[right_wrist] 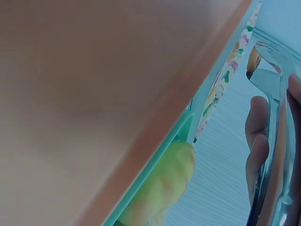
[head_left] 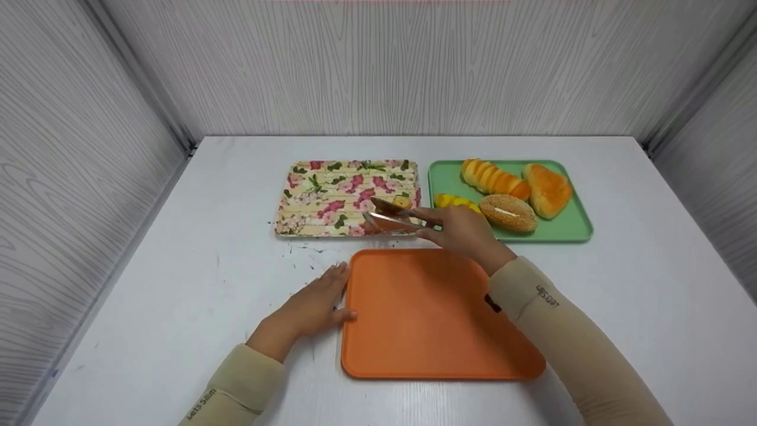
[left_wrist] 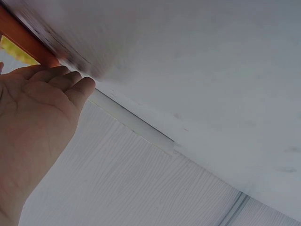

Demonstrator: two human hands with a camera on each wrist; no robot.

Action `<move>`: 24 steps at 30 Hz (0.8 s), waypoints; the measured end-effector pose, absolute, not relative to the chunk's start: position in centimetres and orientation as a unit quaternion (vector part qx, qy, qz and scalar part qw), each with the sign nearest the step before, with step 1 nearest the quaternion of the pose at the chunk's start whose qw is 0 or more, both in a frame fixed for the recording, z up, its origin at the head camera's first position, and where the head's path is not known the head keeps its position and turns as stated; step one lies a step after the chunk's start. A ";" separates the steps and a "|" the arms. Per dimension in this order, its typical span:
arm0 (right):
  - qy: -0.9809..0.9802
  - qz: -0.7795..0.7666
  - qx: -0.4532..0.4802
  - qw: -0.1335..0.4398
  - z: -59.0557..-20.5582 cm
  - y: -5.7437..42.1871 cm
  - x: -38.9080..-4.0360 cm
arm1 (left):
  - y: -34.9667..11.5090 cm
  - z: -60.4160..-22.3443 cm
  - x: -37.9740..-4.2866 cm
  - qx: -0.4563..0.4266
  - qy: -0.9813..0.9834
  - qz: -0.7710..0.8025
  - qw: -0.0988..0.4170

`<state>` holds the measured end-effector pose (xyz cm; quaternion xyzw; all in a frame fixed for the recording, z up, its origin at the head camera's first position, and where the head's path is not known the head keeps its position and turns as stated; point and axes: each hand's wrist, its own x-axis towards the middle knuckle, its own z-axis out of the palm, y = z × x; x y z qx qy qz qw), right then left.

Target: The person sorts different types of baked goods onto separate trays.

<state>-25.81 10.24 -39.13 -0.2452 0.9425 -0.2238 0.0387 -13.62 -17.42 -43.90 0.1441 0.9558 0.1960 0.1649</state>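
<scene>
My right hand (head_left: 467, 234) grips metal tongs (right_wrist: 277, 141), their tips pointing left over the right part of the floral tray (head_left: 331, 195). Between the tips shows a small orange-brown patch (right_wrist: 254, 60); I cannot tell whether it is food or a reflection. A small round yellow shape (head_left: 401, 201) appears just behind the tongs. My left hand (head_left: 313, 305) lies at the left edge of the orange tray (head_left: 420, 319), fingers extended along its side and thumb at the rim. The left wrist view shows the fingertips (left_wrist: 84, 84) close to the tray's orange edge.
Behind the right hand is a green tray (head_left: 573, 222) bearing a sliced-looking loaf (head_left: 494, 177), a seeded roll (head_left: 508, 213), a golden bun (head_left: 547, 189) and a yellow item (head_left: 452, 201), partly hidden by the hand. Pale wood-grain panels (head_left: 378, 71) enclose the white table (head_left: 207, 266).
</scene>
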 end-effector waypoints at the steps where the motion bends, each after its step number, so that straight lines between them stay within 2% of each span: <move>1: 0.944 -0.226 -0.239 0.039 -39.2 10.1 -26.0 | -17.4 -43.8 -13.6 0.143 0.956 0.197 0.165; 17: 0.949 -0.261 -0.168 0.054 -40.5 7.7 -28.4 | -17.5 -43.8 -13.6 0.166 0.955 0.191 0.156; 24: 0.947 -0.263 -0.176 0.055 -41.3 7.3 -29.0 | -17.5 -43.7 -13.5 0.158 0.955 0.194 0.161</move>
